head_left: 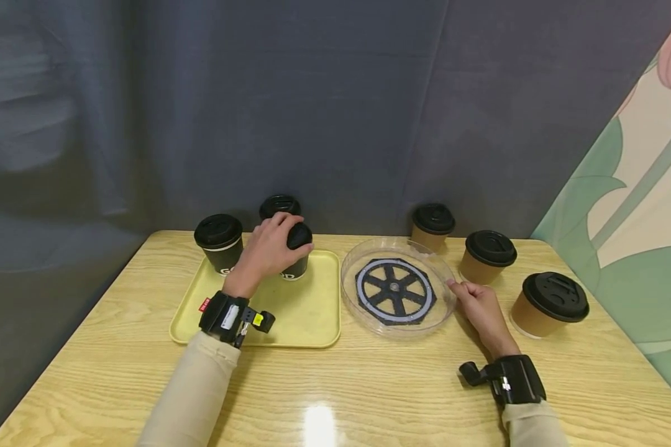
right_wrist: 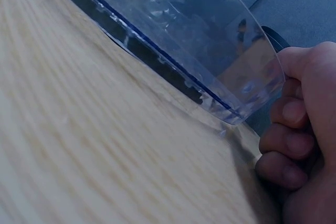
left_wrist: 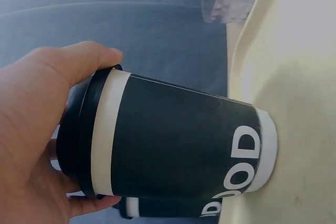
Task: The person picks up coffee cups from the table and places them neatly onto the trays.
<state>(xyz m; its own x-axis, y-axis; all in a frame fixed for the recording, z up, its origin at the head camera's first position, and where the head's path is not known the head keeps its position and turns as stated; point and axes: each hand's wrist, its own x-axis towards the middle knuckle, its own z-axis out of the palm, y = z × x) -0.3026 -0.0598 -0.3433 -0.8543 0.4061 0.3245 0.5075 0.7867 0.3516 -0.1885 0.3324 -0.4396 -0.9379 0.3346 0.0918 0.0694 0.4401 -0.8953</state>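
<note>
My left hand [head_left: 268, 248] grips a black paper cup [left_wrist: 178, 135] around its black lid, thumb on one side and fingers on the other. The cup's base is at the surface of the yellow tray [head_left: 307, 326]; whether it touches, I cannot tell. A second black cup [head_left: 223, 253] stands at the tray's back left, and a third [head_left: 279, 206] is partly hidden behind my left hand. With thumb and curled fingers, my right hand [head_left: 481, 310] pinches the rim of a clear round tray [right_wrist: 210, 40], which has a black spoked wheel [head_left: 394, 287] at its bottom.
To the right stand three brown paper cups with black lids: one [head_left: 429, 237] behind the clear tray, one [head_left: 481, 268] beyond my right hand, one [head_left: 542, 310] beside it. A dark curtain [head_left: 335, 112] hangs behind the wooden table [head_left: 391, 385].
</note>
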